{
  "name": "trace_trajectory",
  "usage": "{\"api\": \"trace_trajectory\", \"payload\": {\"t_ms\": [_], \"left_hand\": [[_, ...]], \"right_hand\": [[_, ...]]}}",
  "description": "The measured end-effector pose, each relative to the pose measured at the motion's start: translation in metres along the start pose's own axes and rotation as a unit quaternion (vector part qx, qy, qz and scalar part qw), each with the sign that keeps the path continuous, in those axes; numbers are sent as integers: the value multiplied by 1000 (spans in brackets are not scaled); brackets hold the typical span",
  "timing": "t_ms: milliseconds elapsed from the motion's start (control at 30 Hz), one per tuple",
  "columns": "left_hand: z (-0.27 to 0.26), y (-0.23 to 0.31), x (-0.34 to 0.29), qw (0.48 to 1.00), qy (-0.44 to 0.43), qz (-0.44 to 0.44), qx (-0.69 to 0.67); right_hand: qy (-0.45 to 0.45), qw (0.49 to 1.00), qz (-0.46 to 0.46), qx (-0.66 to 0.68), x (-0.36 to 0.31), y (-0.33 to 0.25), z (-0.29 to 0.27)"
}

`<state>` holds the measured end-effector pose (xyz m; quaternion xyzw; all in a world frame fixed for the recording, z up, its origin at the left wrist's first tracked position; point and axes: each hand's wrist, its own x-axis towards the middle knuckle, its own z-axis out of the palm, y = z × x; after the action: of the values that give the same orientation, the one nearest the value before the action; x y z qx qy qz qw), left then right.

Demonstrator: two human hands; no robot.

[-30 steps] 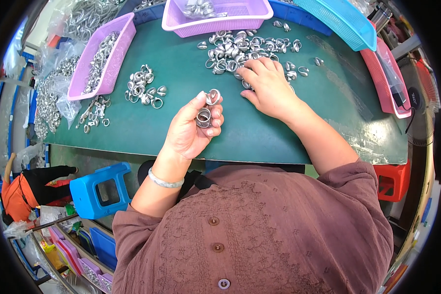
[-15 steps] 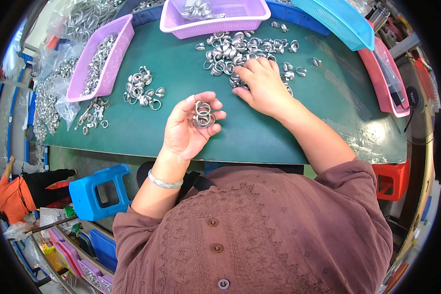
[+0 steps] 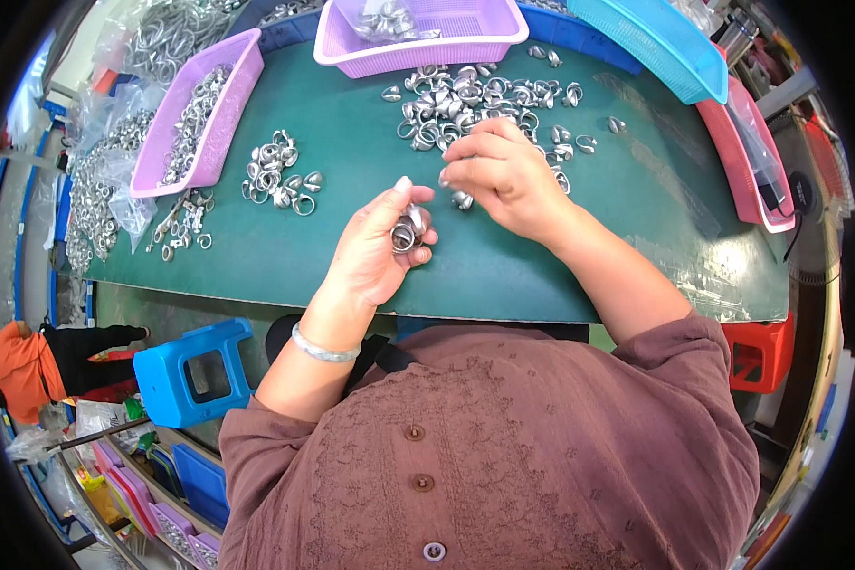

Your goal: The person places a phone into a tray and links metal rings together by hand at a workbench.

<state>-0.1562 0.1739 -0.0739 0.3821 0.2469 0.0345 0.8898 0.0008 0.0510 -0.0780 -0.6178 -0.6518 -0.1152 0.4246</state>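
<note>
"Just beyond the right hand [image 3: 511, 185] sits that big heap of silvery rings [image 3: 458, 93], yeah? which hand's nearer?"

"right one, easily; heap stretches longer side to side than front to back; the left hand [image 3: 363, 255] is closer to the body; one loose ring [image 3: 462, 200] lies between them, just beside the right fingers"

"hands doing what?"

"left's curled round a few held rings [image 3: 416, 218], at least two; right's fingers are bunched, tips toward the left; can't tell if they're pinching anything"

"counts?"

"one heap, too tangled to count; one smaller cluster [image 3: 282, 196] left of the left hand, same problem; on the green table [image 3: 503, 280], two lilac trays [image 3: 223, 142]; right of the right hand, one pink tray [image 3: 746, 195]"
</note>
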Motion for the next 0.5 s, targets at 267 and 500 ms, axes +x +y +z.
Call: {"api": "trace_trajectory", "payload": {"t_ms": [267,500], "left_hand": [[2,-3,-5,999,-38,8,-6],[2,-1,-10,999,-28,36,4]], "right_hand": [[-8,989,8,146,1,-22,-6],[-12,984,45,172,1,-22,-5]]}}
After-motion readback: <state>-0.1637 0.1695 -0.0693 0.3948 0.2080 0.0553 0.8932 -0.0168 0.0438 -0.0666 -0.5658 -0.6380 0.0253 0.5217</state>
